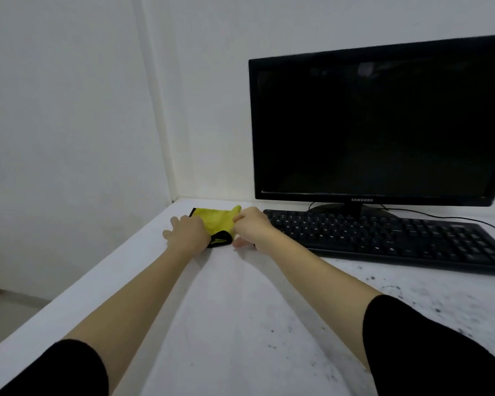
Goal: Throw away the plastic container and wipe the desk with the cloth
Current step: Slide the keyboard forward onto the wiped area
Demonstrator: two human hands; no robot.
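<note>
A yellow cloth (216, 220) with a black border lies on the white desk (235, 295) near its far left corner. My left hand (187, 231) rests flat on the cloth's left part, fingers spread. My right hand (250, 225) pinches the cloth's right edge, lifting a yellow corner a little. No plastic container is in view.
A black monitor (380, 124) stands at the back right, with a black keyboard (389, 238) in front of it, close to my right hand. Dark specks (406, 298) dot the desk at the right. The desk's left edge drops to the floor (9, 307). White walls meet behind.
</note>
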